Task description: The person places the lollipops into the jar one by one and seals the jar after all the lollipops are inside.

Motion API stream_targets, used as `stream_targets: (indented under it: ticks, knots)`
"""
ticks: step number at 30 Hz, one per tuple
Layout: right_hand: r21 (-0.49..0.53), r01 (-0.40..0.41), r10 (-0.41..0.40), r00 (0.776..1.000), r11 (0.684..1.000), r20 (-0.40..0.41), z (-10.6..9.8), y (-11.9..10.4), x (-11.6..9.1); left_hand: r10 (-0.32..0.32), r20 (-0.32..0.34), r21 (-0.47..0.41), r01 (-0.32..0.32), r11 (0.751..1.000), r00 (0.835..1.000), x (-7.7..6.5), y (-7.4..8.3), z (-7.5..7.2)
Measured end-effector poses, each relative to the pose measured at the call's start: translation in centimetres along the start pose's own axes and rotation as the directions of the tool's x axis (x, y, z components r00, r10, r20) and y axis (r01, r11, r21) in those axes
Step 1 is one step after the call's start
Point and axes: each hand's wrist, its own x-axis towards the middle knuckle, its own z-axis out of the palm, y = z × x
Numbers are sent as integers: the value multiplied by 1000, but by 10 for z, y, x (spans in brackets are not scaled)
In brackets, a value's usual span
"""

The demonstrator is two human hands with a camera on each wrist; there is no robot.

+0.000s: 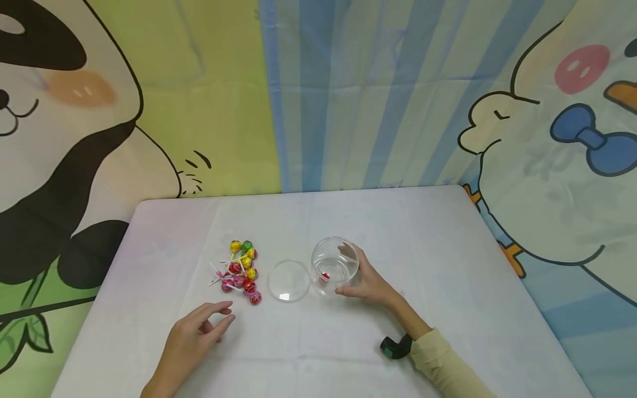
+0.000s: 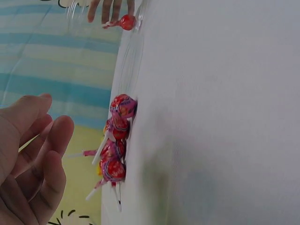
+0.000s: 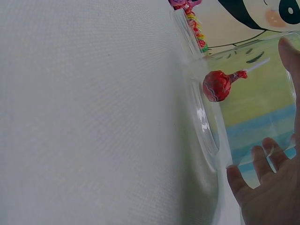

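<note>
A clear round jar (image 1: 334, 255) stands on the table with the right hand (image 1: 372, 281) curved round its right side, thumb in front and fingers behind. Inside, low down, is one lollipop in a red wrapper (image 3: 217, 86), its white stick angled upward in the right wrist view. Several wrapped lollipops (image 1: 239, 280) in red, pink, yellow and green lie in a loose pile left of the jar. Just in front of that pile hovers the left hand (image 1: 191, 338), fingers loosely bent, thumb and index apart with nothing between them. A clear round lid (image 1: 288, 281) lies flat between pile and jar.
A white cloth covers the table (image 1: 308, 354). A black strap-like device (image 1: 396, 348) sits at the right wrist, by the beige sleeve (image 1: 443, 359). Behind the table hangs a printed curtain (image 1: 348, 99) with cartoon animals.
</note>
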Motion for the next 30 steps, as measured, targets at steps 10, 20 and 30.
stream_targets:
  ticks: [10, 20, 30]
  knots:
    - [11, 9, -9, 1000, 1000, 0, 0, 3, -1, -67, -23, 51, 68, 996, 997, 10, -20, -13]
    - [4, 18, -18, 1000, 1000, -2, 0, 3, 0, -62, -83, 59, 67, 996, 995, 47, -44, -24]
    - [27, 15, -15, 1000, 1000, -2, 0, 4, 0, -70, 111, 169, 51, 984, 991, 76, -71, -12]
